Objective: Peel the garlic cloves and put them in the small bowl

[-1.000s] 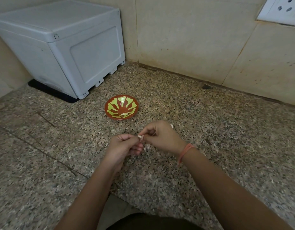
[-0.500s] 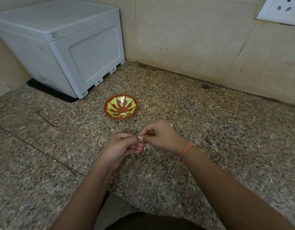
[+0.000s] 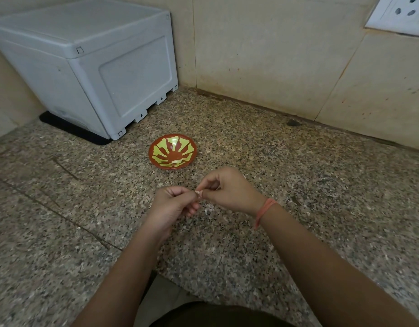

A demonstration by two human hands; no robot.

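A small garlic clove [image 3: 198, 193] shows as a pale speck between my two hands, above the speckled granite counter. My left hand [image 3: 174, 204] pinches it with curled fingers. My right hand [image 3: 229, 191] pinches its other end between thumb and forefinger; an orange band circles that wrist. The small red bowl [image 3: 156, 149] with a yellow-green ray pattern stands on the counter just beyond my hands, and a pale peeled clove [image 3: 177, 160] lies near its front inner wall. Most of the clove in my fingers is hidden.
A grey plastic box [image 3: 93, 67] on a black mat stands at the back left against the wall. Tiled walls close off the back, with a white socket plate [image 3: 401, 15] at the top right. A bit of pale garlic skin [image 3: 208, 210] lies under my hands.
Both hands stay together on the clove, with only slight finger shifts. The bowl has not moved.
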